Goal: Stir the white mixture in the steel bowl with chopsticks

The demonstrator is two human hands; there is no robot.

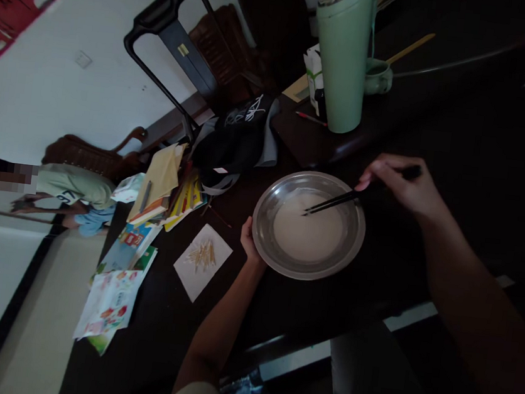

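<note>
A round metal bowl (261,247) on the dark table holds a pale, milky liquid (310,237). My left hand (251,243) grips the bowl's left rim, its fingers partly hidden behind the metal. Black chopsticks (338,199) are pinched in my right hand (399,182), above the bowl's right side. Their tips meet or hang just over the liquid; I cannot tell which. Left of the bowl lies a white paper sheet (193,284) with a small heap of toothpick-like sticks (203,255) on it.
Beyond the bowl stands a tall green tumbler (341,67) beside a small green cup (378,78) and a red pen (311,119). Books (154,191), a black cap (230,149) and a printed packet (108,303) line the table's left side. A person (78,185) is farther left.
</note>
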